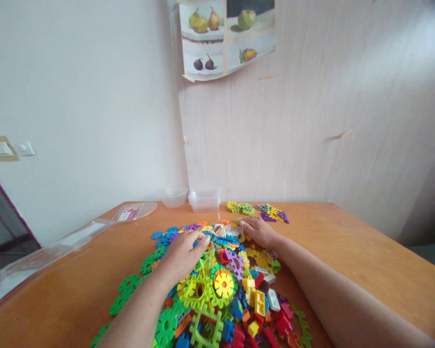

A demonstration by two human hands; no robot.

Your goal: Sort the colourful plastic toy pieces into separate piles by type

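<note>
At the near edge of the bench [369,261], a loose pile of coloured plastic pieces [248,285] is spread between the two forearms. Lime square frames [206,328], green notched discs [166,326] and red blocks [284,316] are heaped nearest, with a yellow notched disc [224,283] resting face up on top. The kinds are mostly mixed and overlapped, so the pieces seem to be tipped out rather than arranged.

Farther in, the left hand [184,251] is laid palm down over the left side of the pile. Its fingers are bent, with the thumb beside them; whether anything is pinched beneath cannot be told. The right hand [259,232] is stretched to the pile's far right edge, beside white lattice pieces [232,232]. Its fingers are held close together and pointed inward; whether a piece is gripped cannot be told either. By the two hands, the heap is flanked, perhaps so that pieces on both sides can be reached.

Beyond, lime pieces [245,209] and purple and yellow pieces [281,216] are set apart in small groups, presumably by kind or colour. Clear containers [205,200] and a clear bowl [175,197] are stood against the wall [257,145], likely out of the way.
</note>
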